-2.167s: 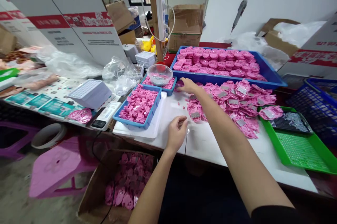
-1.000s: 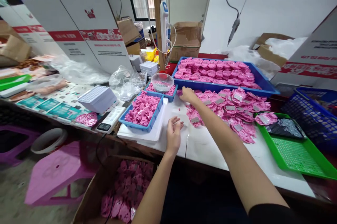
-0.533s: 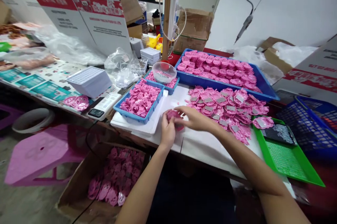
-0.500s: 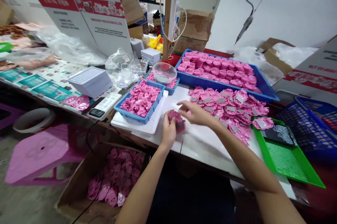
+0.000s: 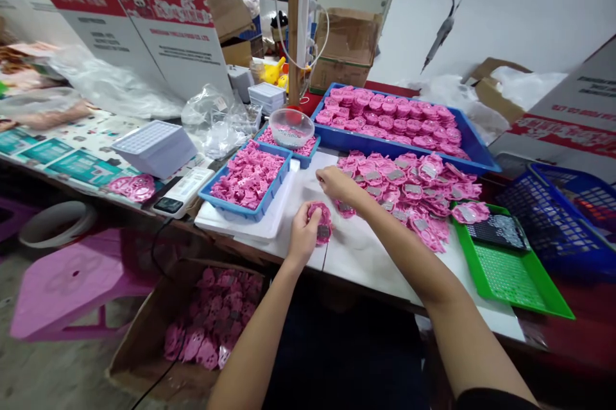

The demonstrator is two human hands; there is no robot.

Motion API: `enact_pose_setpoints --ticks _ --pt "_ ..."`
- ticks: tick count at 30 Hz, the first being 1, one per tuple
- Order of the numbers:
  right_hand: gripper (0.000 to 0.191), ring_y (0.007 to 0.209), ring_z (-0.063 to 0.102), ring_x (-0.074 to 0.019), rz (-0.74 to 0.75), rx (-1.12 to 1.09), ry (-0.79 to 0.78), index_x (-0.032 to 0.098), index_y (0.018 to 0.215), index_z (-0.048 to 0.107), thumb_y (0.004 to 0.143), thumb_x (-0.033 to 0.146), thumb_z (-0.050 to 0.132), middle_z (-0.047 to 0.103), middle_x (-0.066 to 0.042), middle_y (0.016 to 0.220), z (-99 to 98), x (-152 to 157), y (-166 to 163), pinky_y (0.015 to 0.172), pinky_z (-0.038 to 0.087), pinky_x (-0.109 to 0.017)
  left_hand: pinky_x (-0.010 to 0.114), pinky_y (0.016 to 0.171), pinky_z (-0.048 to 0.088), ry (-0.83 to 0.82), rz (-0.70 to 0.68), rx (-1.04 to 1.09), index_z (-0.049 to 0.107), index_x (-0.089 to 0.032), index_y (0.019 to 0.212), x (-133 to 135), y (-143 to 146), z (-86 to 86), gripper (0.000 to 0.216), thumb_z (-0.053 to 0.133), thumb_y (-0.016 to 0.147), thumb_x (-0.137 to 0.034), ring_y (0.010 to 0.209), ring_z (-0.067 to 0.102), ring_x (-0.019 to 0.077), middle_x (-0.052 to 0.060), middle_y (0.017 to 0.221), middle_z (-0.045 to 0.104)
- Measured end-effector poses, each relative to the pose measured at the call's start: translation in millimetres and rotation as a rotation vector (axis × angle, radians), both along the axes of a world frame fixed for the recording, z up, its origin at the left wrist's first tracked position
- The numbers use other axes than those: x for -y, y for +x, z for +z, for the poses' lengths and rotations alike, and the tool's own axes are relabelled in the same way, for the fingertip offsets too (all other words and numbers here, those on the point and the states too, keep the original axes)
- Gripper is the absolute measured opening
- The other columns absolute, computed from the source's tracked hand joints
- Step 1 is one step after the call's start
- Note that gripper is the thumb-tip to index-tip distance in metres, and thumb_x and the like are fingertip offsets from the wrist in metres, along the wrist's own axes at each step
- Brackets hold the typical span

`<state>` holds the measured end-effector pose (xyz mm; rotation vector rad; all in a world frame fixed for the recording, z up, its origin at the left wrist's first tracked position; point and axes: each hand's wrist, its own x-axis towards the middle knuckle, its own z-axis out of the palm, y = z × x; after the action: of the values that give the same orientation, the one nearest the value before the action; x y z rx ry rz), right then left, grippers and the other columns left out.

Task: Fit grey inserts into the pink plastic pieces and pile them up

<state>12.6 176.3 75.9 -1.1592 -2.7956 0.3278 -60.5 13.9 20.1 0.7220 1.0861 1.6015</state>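
My left hand [image 5: 302, 236] is closed round a round pink plastic piece [image 5: 321, 225] with a grey insert, held just above the white work surface [image 5: 366, 256]. My right hand [image 5: 337, 184] hovers over the white surface a little beyond it, at the near-left edge of a loose heap of pink pieces [image 5: 409, 188]; its fingers are curled and what they pinch, if anything, is too small to name. Left of both hands stands a small blue tray of pink parts [image 5: 248, 178].
A large blue tray [image 5: 474, 147] of stacked pink pieces sits behind the heap. A clear bowl [image 5: 291, 128] rests on another small blue tray. A green tray [image 5: 510, 269] and blue basket [image 5: 568, 217] lie right. A cardboard box [image 5: 144, 346] of pink pieces stands below the table.
My right hand fetched a pink piece from the far edge of the heap and passed it to my left hand, which now grips it. The right hand has drawn back toward the heap.
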Motion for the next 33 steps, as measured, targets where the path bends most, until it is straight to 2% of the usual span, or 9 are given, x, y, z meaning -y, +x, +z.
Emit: enact_pose_setpoints --ticks 3,6,7,9,15,21,27,33 --pt "0.017 0.084 0.065 -0.0181 0.044 -0.149 -0.128 0.012 0.099 0.069 0.091 0.020 0.056 0.072 -0.009 0.092 18.1 8.6 13.1 0.076 0.047 -0.027 0.024 0.048 0.054 -0.012 0.004 -0.004 0.056 -0.019 0.105 0.1 0.6 -2.0 0.039 0.068 0.084 -0.050 0.054 0.066 0.0142 0.000 0.078 0.065" --pt "0.025 0.079 0.063 -0.0151 0.160 -0.340 -0.456 0.013 0.099 0.070 0.091 0.035 0.061 0.072 -0.005 0.090 32.0 25.6 29.9 0.072 0.048 -0.025 0.025 0.050 0.056 -0.024 0.023 0.002 0.054 -0.020 0.102 0.0 2.5 -4.0 0.039 0.070 0.083 -0.049 0.052 0.065 0.0130 -0.001 0.077 0.064" --pt "0.027 0.077 0.063 -0.0147 0.192 -0.360 -0.541 0.013 0.098 0.070 0.089 0.038 0.063 0.072 -0.004 0.088 34.3 32.0 34.6 0.070 0.047 -0.025 0.026 0.050 0.056 -0.029 0.021 -0.010 0.054 -0.020 0.101 0.1 3.3 -4.4 0.038 0.070 0.083 -0.049 0.052 0.065 0.0128 -0.001 0.076 0.064" --pt "0.027 0.072 0.061 -0.0138 0.212 -0.339 -0.607 0.014 0.094 0.071 0.088 0.039 0.065 0.071 -0.003 0.083 35.5 43.1 40.9 0.066 0.046 -0.025 0.026 0.051 0.057 -0.033 0.006 -0.054 0.057 -0.019 0.098 0.7 4.6 -4.5 0.035 0.070 0.083 -0.048 0.051 0.064 0.0128 -0.001 0.075 0.064" --pt "0.021 0.066 0.058 -0.0128 0.163 -0.300 -0.584 0.015 0.091 0.068 0.090 0.034 0.061 0.067 -0.002 0.077 33.3 51.7 46.0 0.060 0.043 -0.024 0.025 0.049 0.058 -0.009 0.002 -0.086 0.066 -0.016 0.098 4.8 5.3 0.4 0.037 0.074 0.079 -0.047 0.053 0.061 0.0115 0.001 0.077 0.066" --pt "0.020 0.064 0.056 -0.0126 0.159 -0.252 -0.567 0.015 0.088 0.068 0.089 0.033 0.061 0.066 -0.001 0.075 33.8 47.8 52.2 0.057 0.040 -0.024 0.025 0.048 0.058 -0.027 -0.008 -0.135 0.069 -0.016 0.100 6.6 5.7 1.5 0.038 0.073 0.080 -0.048 0.051 0.060 0.0107 0.002 0.074 0.066" --pt "0.012 0.062 0.054 -0.0125 0.132 -0.175 -0.509 0.017 0.083 0.066 0.086 0.024 0.058 0.064 0.000 0.072 37.1 48.8 54.0 0.057 0.037 -0.025 0.026 0.049 0.060 -0.016 -0.018 -0.164 0.069 -0.016 0.102 7.1 5.8 -1.1 0.041 0.071 0.082 -0.052 0.054 0.062 0.0114 0.002 0.080 0.067" --pt "0.012 0.065 0.053 -0.0139 0.161 -0.090 -0.370 0.018 0.074 0.062 0.084 0.015 0.055 0.064 -0.001 0.072 38.3 53.5 44.7 0.062 0.036 -0.028 0.024 0.043 0.056 -0.015 0.012 -0.219 0.069 -0.016 0.096 7.4 5.2 0.7 0.043 0.066 0.085 -0.058 0.048 0.060 0.0103 0.002 0.078 0.067"
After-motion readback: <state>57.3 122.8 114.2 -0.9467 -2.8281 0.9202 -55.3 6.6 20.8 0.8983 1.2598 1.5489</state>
